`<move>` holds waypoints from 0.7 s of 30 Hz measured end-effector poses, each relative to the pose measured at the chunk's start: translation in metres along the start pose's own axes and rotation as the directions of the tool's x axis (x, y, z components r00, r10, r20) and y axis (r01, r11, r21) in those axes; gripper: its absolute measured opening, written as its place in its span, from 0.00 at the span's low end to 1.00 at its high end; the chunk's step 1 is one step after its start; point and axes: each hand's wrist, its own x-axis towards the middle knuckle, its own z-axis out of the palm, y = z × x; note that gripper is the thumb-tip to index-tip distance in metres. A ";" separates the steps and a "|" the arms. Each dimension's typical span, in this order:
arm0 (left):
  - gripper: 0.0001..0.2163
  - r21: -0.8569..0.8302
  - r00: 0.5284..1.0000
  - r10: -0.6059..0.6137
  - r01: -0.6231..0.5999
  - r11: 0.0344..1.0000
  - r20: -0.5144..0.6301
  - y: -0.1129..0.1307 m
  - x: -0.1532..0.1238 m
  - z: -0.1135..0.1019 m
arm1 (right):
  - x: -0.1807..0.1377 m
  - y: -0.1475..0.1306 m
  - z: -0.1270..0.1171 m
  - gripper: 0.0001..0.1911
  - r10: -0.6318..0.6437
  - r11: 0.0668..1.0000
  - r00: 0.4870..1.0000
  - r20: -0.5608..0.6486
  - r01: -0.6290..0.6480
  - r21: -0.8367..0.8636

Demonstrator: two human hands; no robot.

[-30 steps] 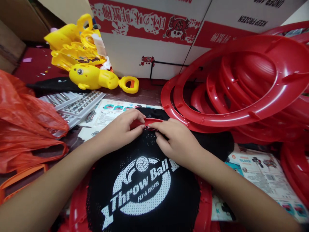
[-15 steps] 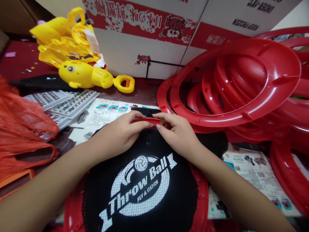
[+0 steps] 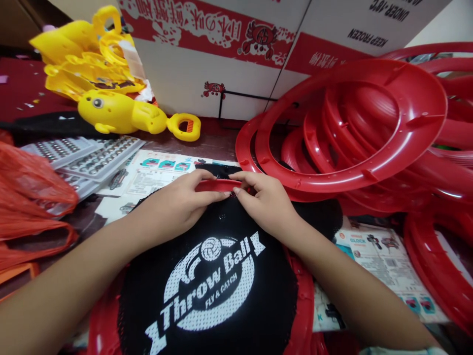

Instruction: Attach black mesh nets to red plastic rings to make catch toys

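Note:
In front of me lies a black mesh fabric disc (image 3: 258, 296) with a white "Throw Ball" print, set over a red plastic ring (image 3: 305, 301). My left hand (image 3: 185, 197) pinches the far edge of that ring and fabric between thumb and fingers. Right beside it, my right hand (image 3: 264, 199) grips the same edge, its thumb and fingertips closed on the rim. Between the hands a short red stretch of the rim shows. The near side of the ring runs out of view at the bottom.
Red plastic rings (image 3: 417, 128) are piled at the right. White cartons (image 3: 177, 74) stand behind. Yellow toy parts (image 3: 118, 111) lie at the back left, near trays of small metal pieces (image 3: 105, 158) and an orange plastic bag (image 3: 33, 197). Printed cards (image 3: 384, 251) cover parts of the table.
The whole view has shifted slightly, with things appearing a little further left. Both hands keep the same grip on the rim, with the thumbs barely moved.

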 end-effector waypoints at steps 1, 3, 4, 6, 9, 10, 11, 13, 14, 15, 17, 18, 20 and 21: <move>0.19 -0.004 1.000 0.002 -0.002 1.000 0.002 0.000 0.000 0.000 | 0.000 0.000 0.000 0.14 0.001 1.000 1.000 -0.001 -0.001 -0.005; 0.19 -0.017 1.000 0.002 -0.002 1.000 0.015 -0.001 0.000 0.000 | 0.001 0.001 0.000 0.14 0.002 1.000 1.000 -0.002 -0.002 -0.024; 0.19 -0.025 1.000 0.000 0.000 1.000 0.023 -0.001 0.000 0.000 | 0.001 0.001 0.000 0.14 -0.001 0.999 1.000 -0.001 0.001 -0.035; 0.19 -0.036 0.999 -0.007 0.008 0.999 0.031 0.000 0.000 -0.001 | 0.001 0.001 0.000 0.14 -0.020 0.998 1.000 0.006 0.020 -0.059; 0.19 -0.042 0.999 -0.010 0.011 0.999 0.037 0.002 0.000 -0.001 | 0.001 0.001 0.002 0.14 -0.070 0.991 0.997 0.017 0.071 -0.112; 0.19 -0.038 0.999 -0.010 0.011 0.999 0.042 0.002 0.000 -0.001 | 0.001 0.002 0.003 0.14 -0.079 0.988 0.997 0.018 0.081 -0.132; 0.19 -0.033 0.999 -0.011 0.012 0.999 0.048 0.001 0.000 -0.001 | 0.001 0.002 0.004 0.14 -0.082 0.985 0.996 0.018 0.084 -0.149; 0.19 -0.022 0.998 -0.016 0.017 1.000 0.065 0.000 -0.001 0.000 | 0.000 0.002 0.004 0.14 -0.084 0.981 0.996 0.026 0.087 -0.173; 0.19 -0.019 0.997 -0.019 0.020 1.000 0.079 -0.002 -0.001 0.000 | 0.000 0.001 0.003 0.14 -0.085 0.978 0.996 0.035 0.090 -0.186; 0.19 -0.017 0.995 -0.024 0.025 1.000 0.094 -0.003 -0.002 -0.001 | 0.000 0.000 0.002 0.14 -0.090 0.974 0.995 0.048 0.098 -0.206; 0.18 -0.006 0.990 -0.045 0.046 0.999 0.132 -0.007 -0.004 -0.004 | -0.001 -0.006 -0.003 0.12 -0.098 0.955 0.993 0.066 0.113 -0.274; 0.18 0.009 0.985 -0.071 0.071 0.997 0.155 -0.008 -0.007 -0.007 | -0.002 -0.011 -0.006 0.10 -0.096 0.940 0.993 0.075 0.116 -0.321; 0.18 0.083 0.967 -0.170 0.157 0.984 0.190 -0.010 -0.012 -0.015 | -0.007 -0.024 -0.013 0.08 -0.075 0.893 0.991 0.110 0.116 -0.435; 0.18 0.140 0.953 -0.230 0.204 0.969 0.197 -0.010 -0.015 -0.019 | -0.011 -0.031 -0.015 0.09 -0.050 0.861 0.988 0.144 0.115 -0.495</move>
